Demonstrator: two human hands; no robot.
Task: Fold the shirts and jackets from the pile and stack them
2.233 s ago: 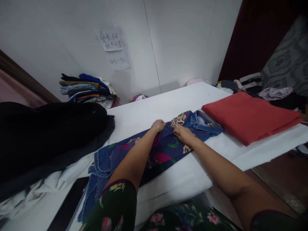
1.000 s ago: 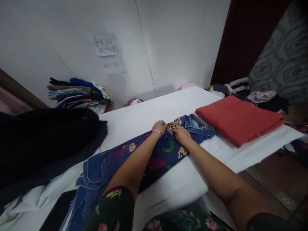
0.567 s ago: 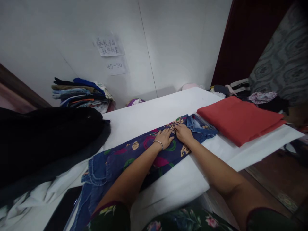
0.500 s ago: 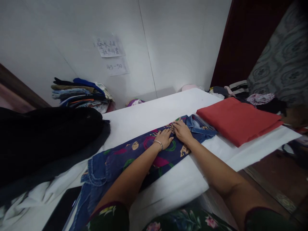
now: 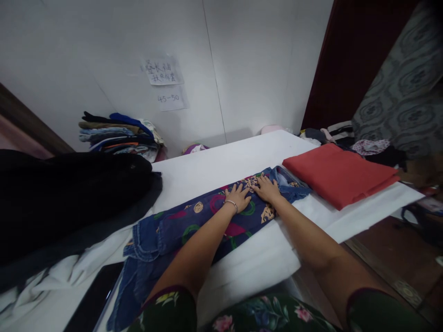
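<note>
A long, folded denim jacket (image 5: 204,216) with a dark blue patterned print lies slantwise across the white table (image 5: 214,166). Its collar end is at the right, and a denim hem or cuff hangs toward the lower left. My left hand (image 5: 238,197), with a bracelet at the wrist, rests flat on the print with fingers spread. Just to its right, my right hand (image 5: 267,188) also lies on the cloth near the collar, fingers apart. Neither hand grips the cloth. My left forearm hides part of the lower jacket.
Folded red cloth (image 5: 339,173) lies right of the jacket. A black garment (image 5: 76,198) is heaped at the left, with a black flat object (image 5: 95,297) below it. Stacked folded clothes (image 5: 121,133) stand by the wall; more clothes (image 5: 372,146) lie at far right.
Both hands' fingers have spread out and flattened on the jacket; before, they were more bunched, the right fingers bent at the print. The view has shifted slightly.
</note>
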